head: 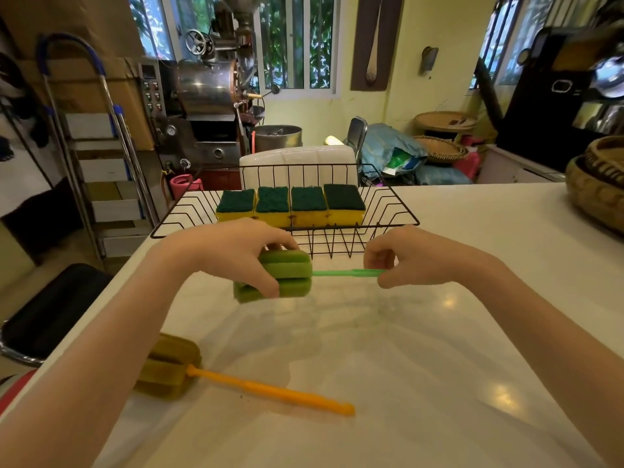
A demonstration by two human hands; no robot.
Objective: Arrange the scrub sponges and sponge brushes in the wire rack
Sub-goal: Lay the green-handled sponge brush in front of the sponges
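1. Holding the green sponge brush (287,276) level just above the white counter (439,332), you have it lying crosswise in front of you, sponge head to the left and handle to the right.
2. Your left hand (236,251) is curled over the sponge head, thumb on the near side and fingers on the far side, squeezing it lightly.
3. Your right hand (405,258) is pinching the far end of the thin green handle between thumb and fingertips.
4. The black wire rack (391,204) stands on the counter just beyond your hands; the brush is outside it, close to its near rim.
5. Four scrub sponges (290,206) sit side by side in a row inside the rack, green scouring faces up, yellow foam below, each touching its neighbour.
6. An orange-handled sponge brush (243,380) lies flat on the counter near your left forearm, its olive sponge head at the counter's left edge and its handle pointing right, well apart from the rack.
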